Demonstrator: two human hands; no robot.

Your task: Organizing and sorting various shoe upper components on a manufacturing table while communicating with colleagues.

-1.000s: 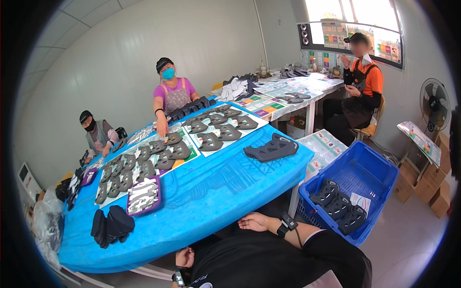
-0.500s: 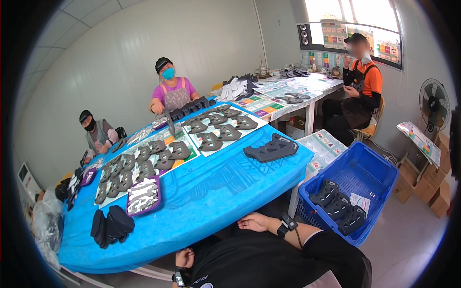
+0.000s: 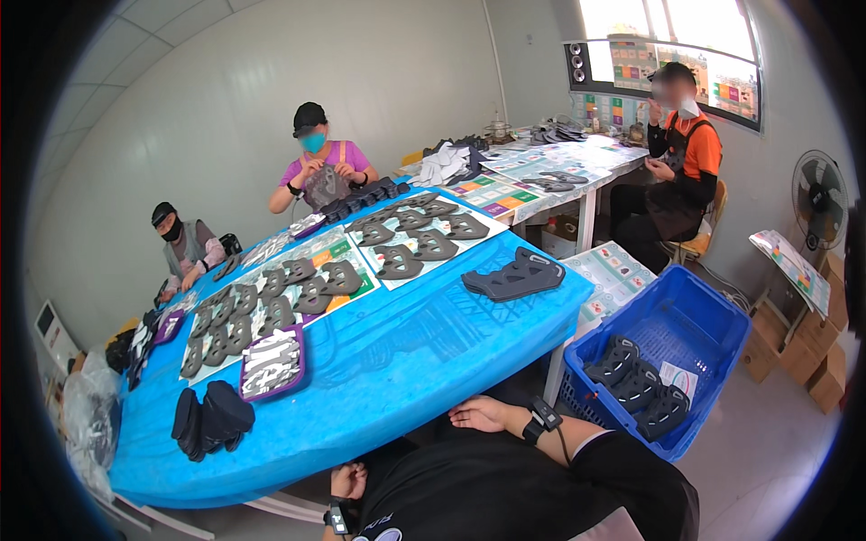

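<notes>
Head view: the right hand (image 3: 478, 415) lies flat, fingers released, just below the edge of the blue table (image 3: 406, 361); the left hand (image 3: 347, 481) rests low on the lap, fingers loosely curled, grasping nothing. 3 dark pads (image 3: 639, 386) lie in 1 blue crate (image 3: 722, 329); 1 stack of grey pieces (image 3: 514, 275) sits on the table. Since the earlier frame, both hands have stayed put.
</notes>
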